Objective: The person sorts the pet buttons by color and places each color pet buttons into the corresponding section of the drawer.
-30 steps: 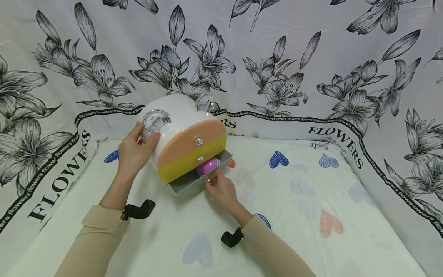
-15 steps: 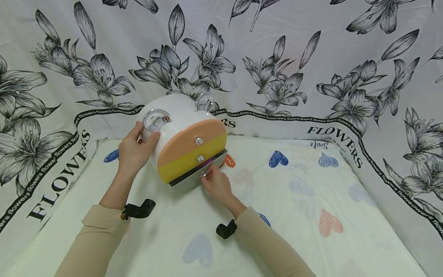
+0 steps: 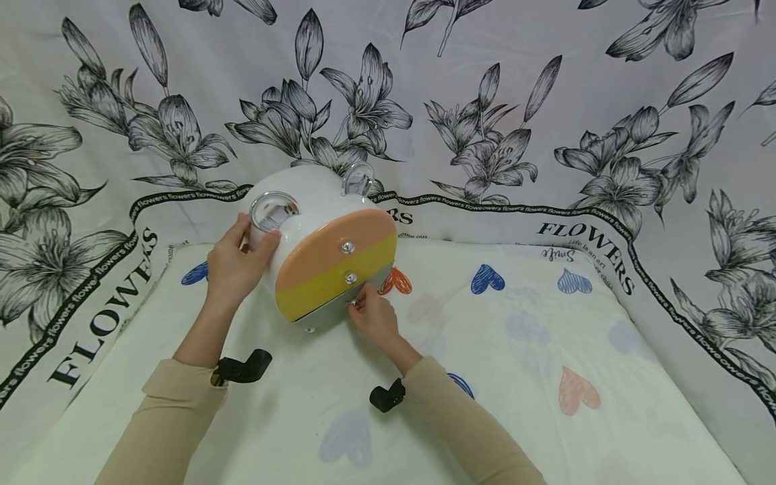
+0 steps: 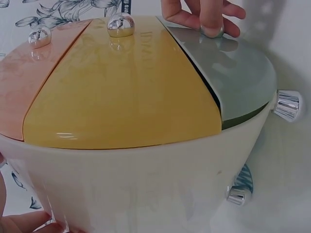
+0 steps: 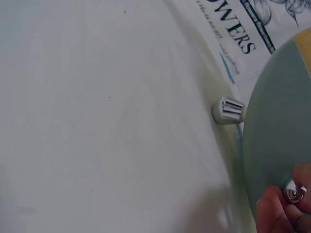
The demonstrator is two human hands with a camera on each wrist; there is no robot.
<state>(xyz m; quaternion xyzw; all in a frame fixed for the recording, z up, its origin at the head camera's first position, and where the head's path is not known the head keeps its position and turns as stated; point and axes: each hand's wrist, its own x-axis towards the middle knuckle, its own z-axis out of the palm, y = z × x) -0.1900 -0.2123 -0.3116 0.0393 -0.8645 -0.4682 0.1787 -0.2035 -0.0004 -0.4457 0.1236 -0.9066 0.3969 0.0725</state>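
Observation:
A rounded white drawer box (image 3: 315, 185) stands on the cloth, its front banded by an orange drawer (image 3: 327, 239), a yellow drawer (image 3: 321, 286) and a grey-green bottom drawer (image 4: 243, 77). My left hand (image 3: 236, 266) holds the box's left side, thumb beside a clear round ear-like piece (image 3: 274, 210). With its fingertips my right hand (image 3: 376, 316) pinches the silver knob (image 5: 294, 191) of the grey-green drawer. That drawer is nearly flush; a thin dark gap shows along its edge in the left wrist view. Whatever lies inside it is hidden.
Small silver feet (image 4: 289, 105) stick out under the box. White cloth with printed hearts (image 3: 488, 279) covers the surface. Behind hangs a flower-printed curtain (image 3: 485, 135). A black wrist camera (image 3: 245, 366) sits on the left wrist, another (image 3: 386, 396) on the right.
The grey-green drawer, with a pink-purple round object inside, has slid inward from well out to nearly flush. My right hand has moved up and left with its knob; the left hand stays put.

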